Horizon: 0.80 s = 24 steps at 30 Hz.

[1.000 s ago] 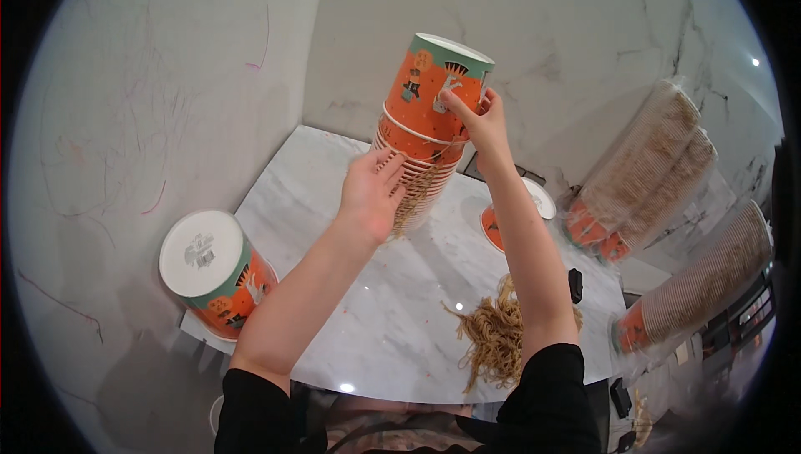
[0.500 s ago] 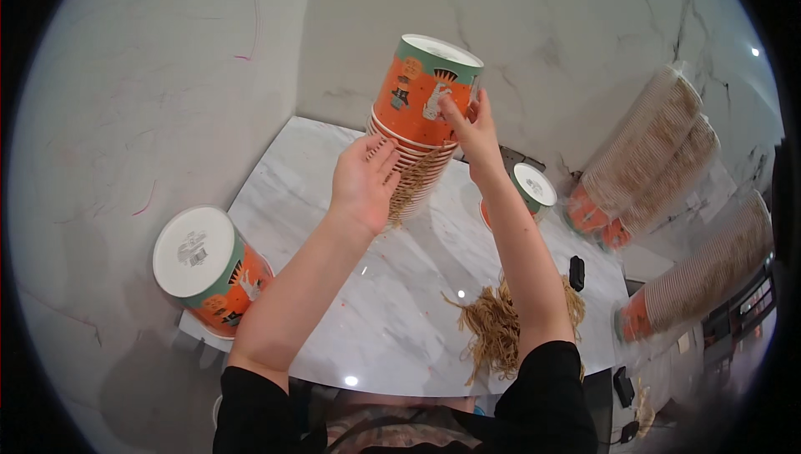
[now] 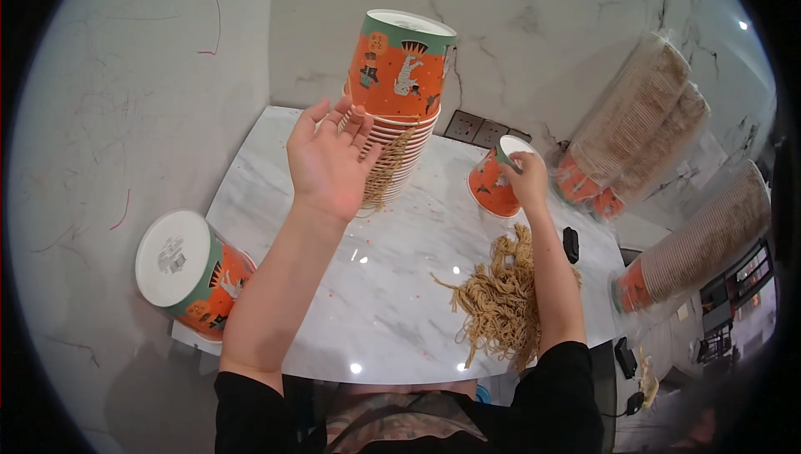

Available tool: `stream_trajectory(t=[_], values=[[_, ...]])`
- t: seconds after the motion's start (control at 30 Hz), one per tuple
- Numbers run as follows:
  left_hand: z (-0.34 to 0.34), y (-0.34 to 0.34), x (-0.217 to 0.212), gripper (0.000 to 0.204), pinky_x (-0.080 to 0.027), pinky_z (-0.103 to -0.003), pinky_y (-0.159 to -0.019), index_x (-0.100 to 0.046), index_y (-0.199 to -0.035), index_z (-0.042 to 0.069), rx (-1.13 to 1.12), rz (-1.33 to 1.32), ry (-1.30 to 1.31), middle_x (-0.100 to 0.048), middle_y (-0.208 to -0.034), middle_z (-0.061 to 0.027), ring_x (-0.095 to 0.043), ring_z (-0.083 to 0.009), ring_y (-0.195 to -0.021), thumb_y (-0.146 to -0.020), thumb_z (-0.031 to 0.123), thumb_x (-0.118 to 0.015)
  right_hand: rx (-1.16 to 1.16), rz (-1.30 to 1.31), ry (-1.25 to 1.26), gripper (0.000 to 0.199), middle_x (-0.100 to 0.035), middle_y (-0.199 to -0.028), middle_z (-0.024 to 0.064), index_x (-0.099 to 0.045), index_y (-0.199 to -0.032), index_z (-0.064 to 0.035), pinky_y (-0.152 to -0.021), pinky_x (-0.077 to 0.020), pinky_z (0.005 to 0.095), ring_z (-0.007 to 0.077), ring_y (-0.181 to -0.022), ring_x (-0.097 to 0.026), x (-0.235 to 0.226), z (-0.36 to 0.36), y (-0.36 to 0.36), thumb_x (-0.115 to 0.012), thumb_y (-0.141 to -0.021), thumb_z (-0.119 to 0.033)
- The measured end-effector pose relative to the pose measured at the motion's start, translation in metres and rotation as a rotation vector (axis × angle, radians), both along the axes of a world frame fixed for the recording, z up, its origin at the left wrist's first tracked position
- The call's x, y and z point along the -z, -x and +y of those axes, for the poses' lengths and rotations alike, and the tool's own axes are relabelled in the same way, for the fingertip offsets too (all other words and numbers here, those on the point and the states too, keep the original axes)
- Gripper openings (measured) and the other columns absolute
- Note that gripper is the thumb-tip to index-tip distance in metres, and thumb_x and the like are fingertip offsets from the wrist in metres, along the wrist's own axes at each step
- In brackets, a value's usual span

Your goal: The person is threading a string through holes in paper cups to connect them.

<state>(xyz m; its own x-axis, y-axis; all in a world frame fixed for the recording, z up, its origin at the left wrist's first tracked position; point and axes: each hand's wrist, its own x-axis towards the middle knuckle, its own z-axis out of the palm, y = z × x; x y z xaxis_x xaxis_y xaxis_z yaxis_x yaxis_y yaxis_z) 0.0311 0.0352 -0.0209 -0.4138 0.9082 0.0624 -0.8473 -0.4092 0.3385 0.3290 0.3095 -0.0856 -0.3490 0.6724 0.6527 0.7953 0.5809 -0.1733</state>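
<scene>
1. The left hand (image 3: 328, 166) is spread, palm up with fingers loosely curled, beside the left side of a tall stack of upturned orange-and-green paper buckets (image 3: 406, 91); it grips nothing, and whether its fingertips touch the rims is unclear.
2. The right hand (image 3: 531, 180) is half-curled, its fingers over the white base of a separate upturned orange-and-green paper bucket (image 3: 492, 183); I cannot tell whether it has hold of it.
3. The stack stands toward the back of the white, grey-veined marble-look table (image 3: 392, 287), with tan strands (image 3: 388, 172) hanging down its ribbed rims.
4. A loose heap of tan, cord-like strands (image 3: 501, 300) lies near the front edge, partly behind the right forearm.
5. A small black oblong object (image 3: 571, 244) lies to the right of that forearm.
6. Another upturned orange-and-green bucket with a white base (image 3: 173, 258) stands at the table's left corner.
7. Plastic-wrapped bucket stacks (image 3: 630, 120) lean at the right.
</scene>
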Motion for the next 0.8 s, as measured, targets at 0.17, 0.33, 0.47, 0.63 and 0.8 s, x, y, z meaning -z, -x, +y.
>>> stream_trajectory(t=[0.17,0.33,0.47,0.63,0.8], values=[[0.007,0.010,0.015,0.046,-0.035,-0.044,-0.109,-0.052,-0.125,0.011,-0.160,0.024,0.275,-0.052,-0.110,-0.0026,-0.051,-0.0189,-0.106,-0.088,0.030,-0.069,-0.058,0.214,-0.115,0.026,-0.073,-0.094,0.0132,-0.074,-0.100,-0.0018,-0.079,-0.0554,0.0386,0.0296,-0.084,-0.071,-0.002,-0.009,0.001,-0.081,-0.081,-0.018],[-0.003,-0.007,0.004,0.044,-0.038,-0.039,-0.105,-0.051,-0.126,0.007,-0.259,0.134,0.251,-0.052,-0.112,-0.0045,-0.051,-0.0190,-0.106,-0.089,0.023,-0.069,-0.264,0.519,-0.149,0.026,-0.074,-0.092,0.0124,-0.072,-0.099,0.0032,-0.082,-0.0556,0.0314,0.0219,-0.087,-0.072,-0.051,-0.039,-0.012,-0.082,-0.082,-0.013],[-0.022,-0.041,-0.010,0.055,-0.037,-0.036,-0.109,-0.047,-0.138,0.002,0.051,0.493,0.088,-0.052,-0.132,-0.0089,-0.049,-0.0186,-0.123,-0.092,0.023,-0.070,-0.425,0.829,0.083,0.017,-0.074,-0.094,0.0033,-0.072,-0.100,0.0020,-0.079,-0.0527,0.0230,0.0074,-0.084,-0.067,-0.088,-0.113,-0.022,-0.078,-0.091,-0.011],[-0.031,-0.078,-0.011,0.063,-0.043,-0.036,-0.109,-0.043,-0.145,0.000,0.278,0.759,0.193,-0.057,-0.138,-0.0086,-0.052,-0.0175,-0.130,-0.095,0.026,-0.071,-0.626,0.917,0.381,0.015,-0.073,-0.094,0.0024,-0.070,-0.103,0.0012,-0.079,-0.0529,0.0220,0.0070,-0.085,-0.067,-0.085,-0.169,-0.021,-0.076,-0.094,-0.009],[-0.030,-0.079,-0.011,0.061,-0.055,-0.035,-0.096,-0.044,-0.145,0.004,0.387,0.818,0.129,-0.061,-0.133,-0.0076,-0.063,-0.0164,-0.118,-0.092,0.013,-0.071,-0.750,0.798,0.553,0.015,-0.072,-0.100,0.0047,-0.069,-0.104,0.0036,-0.079,-0.0532,0.0243,0.0090,-0.090,-0.067,-0.054,-0.179,-0.017,-0.067,-0.100,-0.011]])
